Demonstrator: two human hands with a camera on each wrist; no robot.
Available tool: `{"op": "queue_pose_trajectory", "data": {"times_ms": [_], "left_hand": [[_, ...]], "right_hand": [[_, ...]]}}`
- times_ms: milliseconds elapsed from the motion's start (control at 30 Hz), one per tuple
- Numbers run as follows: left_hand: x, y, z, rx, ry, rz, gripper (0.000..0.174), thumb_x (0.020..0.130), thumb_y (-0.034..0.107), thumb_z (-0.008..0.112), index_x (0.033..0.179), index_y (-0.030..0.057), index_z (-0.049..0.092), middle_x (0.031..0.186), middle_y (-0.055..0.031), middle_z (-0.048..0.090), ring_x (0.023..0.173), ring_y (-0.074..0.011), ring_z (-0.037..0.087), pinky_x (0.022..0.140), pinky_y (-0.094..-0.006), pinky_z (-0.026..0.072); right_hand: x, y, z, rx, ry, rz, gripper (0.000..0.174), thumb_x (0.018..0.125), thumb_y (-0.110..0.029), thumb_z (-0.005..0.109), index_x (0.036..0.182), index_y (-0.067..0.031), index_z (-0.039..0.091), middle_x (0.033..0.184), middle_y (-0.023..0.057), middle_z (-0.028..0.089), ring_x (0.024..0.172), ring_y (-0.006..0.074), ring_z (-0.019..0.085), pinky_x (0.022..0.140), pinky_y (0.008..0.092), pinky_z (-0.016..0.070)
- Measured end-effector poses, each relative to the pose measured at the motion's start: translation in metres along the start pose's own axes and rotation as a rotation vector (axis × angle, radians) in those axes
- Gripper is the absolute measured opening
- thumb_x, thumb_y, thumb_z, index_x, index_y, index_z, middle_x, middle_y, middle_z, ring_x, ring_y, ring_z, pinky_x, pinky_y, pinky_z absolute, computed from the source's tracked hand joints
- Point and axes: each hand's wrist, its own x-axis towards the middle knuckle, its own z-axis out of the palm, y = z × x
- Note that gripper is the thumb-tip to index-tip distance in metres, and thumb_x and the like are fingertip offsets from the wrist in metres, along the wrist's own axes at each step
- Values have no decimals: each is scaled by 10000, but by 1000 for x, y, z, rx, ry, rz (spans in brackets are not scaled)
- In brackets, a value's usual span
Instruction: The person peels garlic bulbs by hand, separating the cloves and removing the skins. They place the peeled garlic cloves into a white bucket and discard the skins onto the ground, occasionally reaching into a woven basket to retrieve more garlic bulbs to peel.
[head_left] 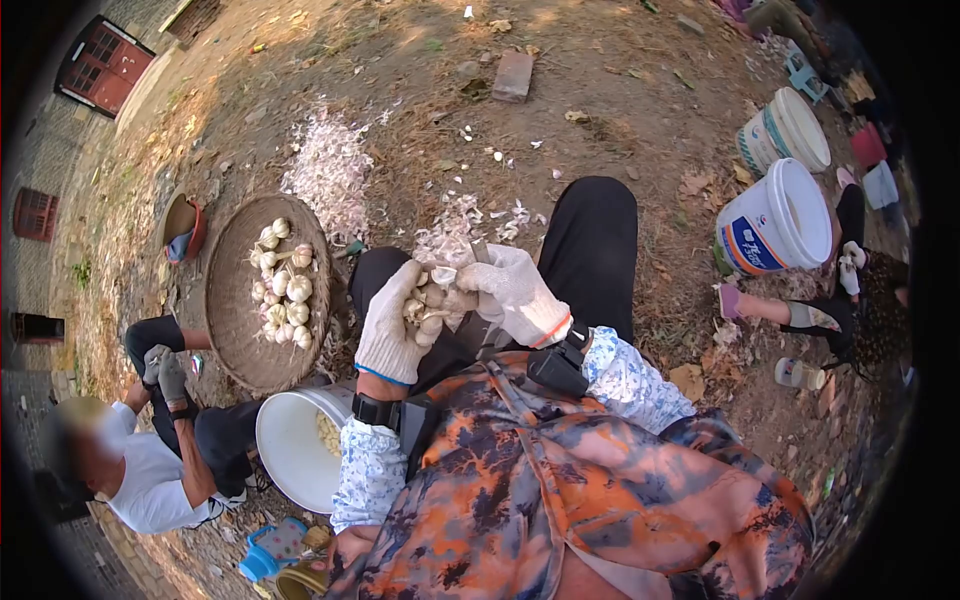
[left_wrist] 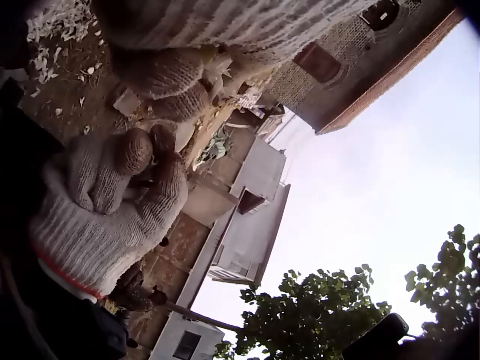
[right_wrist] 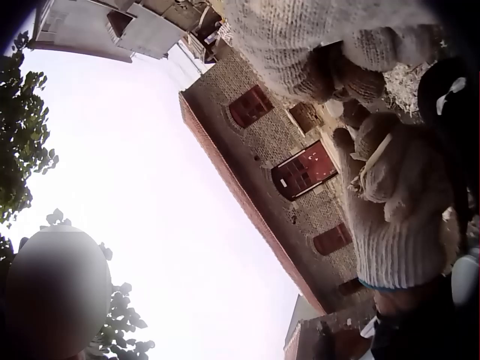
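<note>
Both hands wear white knit gloves and meet over the lap. The left hand (head_left: 388, 325), with a blue cuff, curls round several pieces of garlic (head_left: 428, 318) with papery skin on them. Against its fingertips, the right hand (head_left: 518, 295), with an orange cuff, pinches at a pale garlic clove (head_left: 443, 275) with thumb and forefinger. The right wrist view shows the left glove (right_wrist: 401, 202) with a strip of skin across its fingers. In the left wrist view the right glove (left_wrist: 112, 195) has thumb and finger curled together at the tips.
A round wicker basket (head_left: 225, 315) of garlic bulbs (head_left: 298, 288) lies left of the knees. Below it stands a white bucket (head_left: 285, 440) with peeled cloves inside. Garlic skins (head_left: 330, 165) litter the ground ahead. Lidded buckets (head_left: 765, 225) stand right; people sit on both sides.
</note>
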Motion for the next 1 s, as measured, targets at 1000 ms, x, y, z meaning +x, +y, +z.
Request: {"op": "queue_pose_trajectory", "data": {"times_ms": [1000], "left_hand": [[16,-28,-16,-79,-123,183,247,1039,226,573,1060,-10,642,928,-91,664,749,-165,619,590,-274,510]], "right_hand": [[10,10,-1,-594,51,-516,292,900,-213,728,1065,11,639,885,52,670,785,128,586,737,315,496]]}}
